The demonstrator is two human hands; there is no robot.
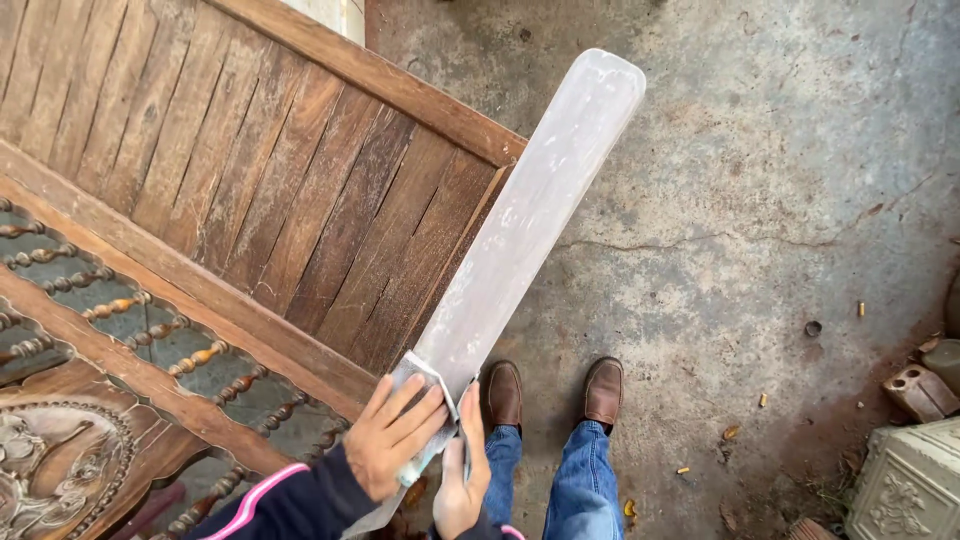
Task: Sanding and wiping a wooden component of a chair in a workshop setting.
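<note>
Underfoot, a grey, cracked concrete floor (760, 200), stained reddish to the right of the blade, scattered with small yellow bits. Left of the blade, a large brown slatted wooden bench (250, 170) with a carved, spindled backrest, its seat corner just beside or under the blade's middle; cannot tell whether touching. Across the middle, a long, flat, pale whitish fan-like blade (530, 220) with a rounded tip, dusty and scuffed, slanting from the hands at bottom centre up and away to the right, over the floor. Right of the blade, at the frame's edge, a pale moulded concrete block (905, 485) and a small brick-like piece (920, 392). Just below the blade's near end, two brown leather shoes (555, 392) beneath blue jeans (570, 480). At the blade's near end, left hand (395, 435) in a dark sleeve with pink stripe, fingers spread flat, pressing a small grey cloth or abrasive sheet (428, 395) onto the blade's face. Right hand (462, 470) curled around the blade's edge from below, gripping it.
</note>
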